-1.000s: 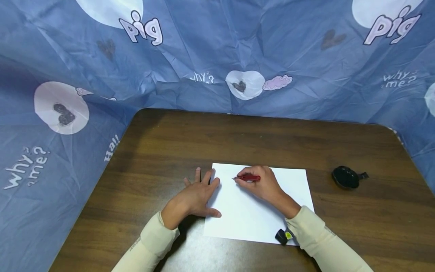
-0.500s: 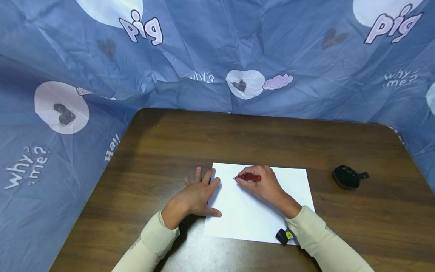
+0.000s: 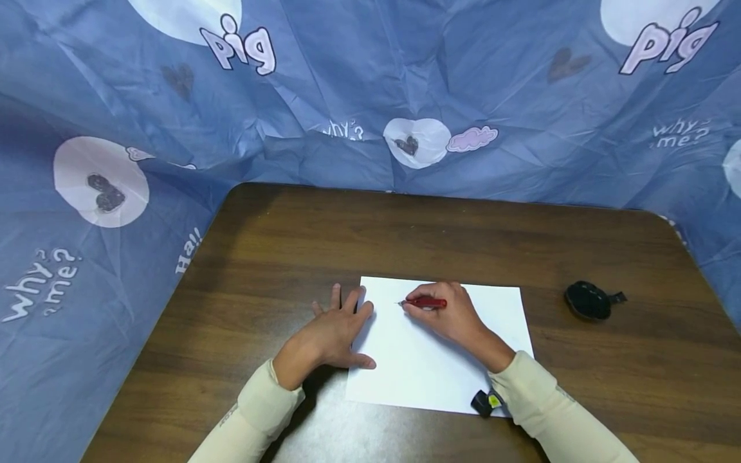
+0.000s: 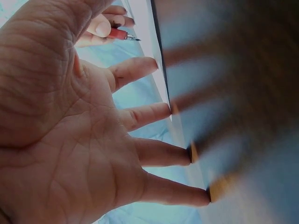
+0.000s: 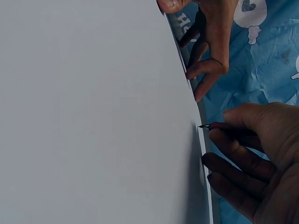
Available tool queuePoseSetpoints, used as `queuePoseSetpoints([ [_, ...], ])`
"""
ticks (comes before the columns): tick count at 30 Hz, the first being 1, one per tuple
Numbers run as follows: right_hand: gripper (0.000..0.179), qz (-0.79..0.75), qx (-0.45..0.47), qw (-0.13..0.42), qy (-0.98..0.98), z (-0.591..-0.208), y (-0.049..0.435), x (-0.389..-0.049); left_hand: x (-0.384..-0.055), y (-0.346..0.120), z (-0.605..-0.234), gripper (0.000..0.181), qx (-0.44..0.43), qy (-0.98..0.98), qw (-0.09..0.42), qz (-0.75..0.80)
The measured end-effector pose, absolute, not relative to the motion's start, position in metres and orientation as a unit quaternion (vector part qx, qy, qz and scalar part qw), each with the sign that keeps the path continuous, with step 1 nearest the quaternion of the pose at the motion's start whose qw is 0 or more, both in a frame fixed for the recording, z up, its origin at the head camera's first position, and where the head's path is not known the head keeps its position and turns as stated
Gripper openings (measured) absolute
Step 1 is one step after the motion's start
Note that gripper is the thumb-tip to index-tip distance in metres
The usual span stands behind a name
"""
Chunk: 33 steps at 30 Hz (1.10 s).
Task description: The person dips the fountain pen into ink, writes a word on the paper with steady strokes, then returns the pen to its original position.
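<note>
A white sheet of paper (image 3: 417, 370) lies on the brown wooden table. My left hand (image 3: 332, 337) rests at the paper's left edge, fingers spread, the thumb lying on the sheet. In the left wrist view, the fingertips (image 4: 201, 196) of this hand touch down along the edge. My right hand (image 3: 454, 315) pinches a red pen (image 3: 425, 302) between thumb and fingers over the upper part of the paper. The pen's pointed metal tip (image 5: 204, 126) meets the sheet in the right wrist view and points left in the head view.
A small black oval dish (image 3: 588, 300) with a short tab stands on the table at the right. By the right cuff shows a small black device (image 3: 482, 403) with a yellow patch. A blue printed curtain (image 3: 324, 83) hangs behind the table and along its left side.
My right hand and the pen have shifted very slightly to the right across the paper. The left hand stays in place on the sheet's edge.
</note>
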State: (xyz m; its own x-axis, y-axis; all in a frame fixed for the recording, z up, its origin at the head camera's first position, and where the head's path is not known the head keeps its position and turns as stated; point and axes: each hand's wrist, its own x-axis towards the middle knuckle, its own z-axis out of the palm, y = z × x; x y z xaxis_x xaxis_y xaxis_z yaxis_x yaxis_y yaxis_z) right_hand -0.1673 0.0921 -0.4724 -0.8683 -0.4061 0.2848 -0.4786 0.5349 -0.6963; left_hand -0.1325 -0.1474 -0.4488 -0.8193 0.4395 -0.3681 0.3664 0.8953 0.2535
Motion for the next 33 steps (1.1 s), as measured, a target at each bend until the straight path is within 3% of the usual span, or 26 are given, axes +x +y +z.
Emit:
queuePoseSetpoints([
  [33, 0.015, 0.423, 0.227, 0.039, -0.877, -0.474, 0.112, -0.164, -0.133, -0.147, -0.447, 0.089, 0.208, 0.949, 0.217, 0.093],
])
